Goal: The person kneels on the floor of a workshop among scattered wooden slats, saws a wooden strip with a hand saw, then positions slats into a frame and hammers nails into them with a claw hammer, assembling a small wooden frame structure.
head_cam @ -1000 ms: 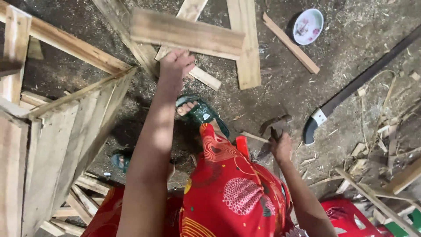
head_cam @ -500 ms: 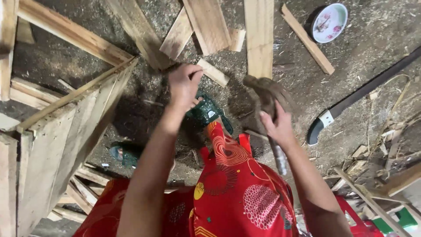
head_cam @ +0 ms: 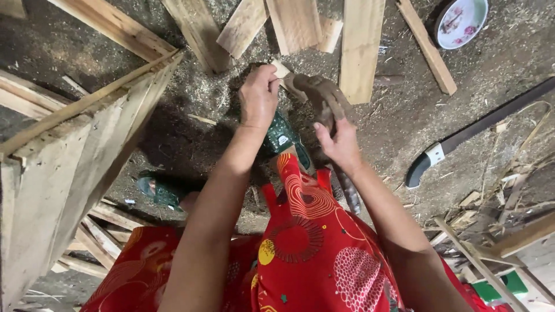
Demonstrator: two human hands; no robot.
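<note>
Dirt ground (head_cam: pixel 173 138), sawdust-strewn, seen from above. The person squats in red patterned clothing (head_cam: pixel 312 254), green sandals on both feet: one (head_cam: pixel 283 138) under the forearms, one (head_cam: pixel 156 193) nearer the crate.

Left hand (head_cam: pixel 258 98): closed, fingers pinched on the end of a small pale wood piece (head_cam: pixel 281 70), holding it just above the ground at mid-scene. Whether the piece touches the ground, cannot tell.

Right hand (head_cam: pixel 338 144): wrapped round the handle of a hammer (head_cam: pixel 321 92), brown and rusty-looking. The hammer's head sits just beside the small wood piece, at the left hand's fingertips; contact between head and wood not clear.

Around them:
- Several loose planks (head_cam: pixel 361 46) lie toward the far edge of the ground, fanned out, some overlapping.
- One thin slat (head_cam: pixel 428 49) lies slantwise toward the far right corner, just beside a small bowl (head_cam: pixel 461 22), white with a floral pattern.
- A slatted wooden crate (head_cam: pixel 63 173) stands along the left edge, tilted frame, boards bare.
- A long blade with dark handle (head_cam: pixel 462 141) lies at the right edge, well apart from the hands.
- Scrap sticks and offcuts (head_cam: pixel 497 225) pile up in the near right corner.
</note>
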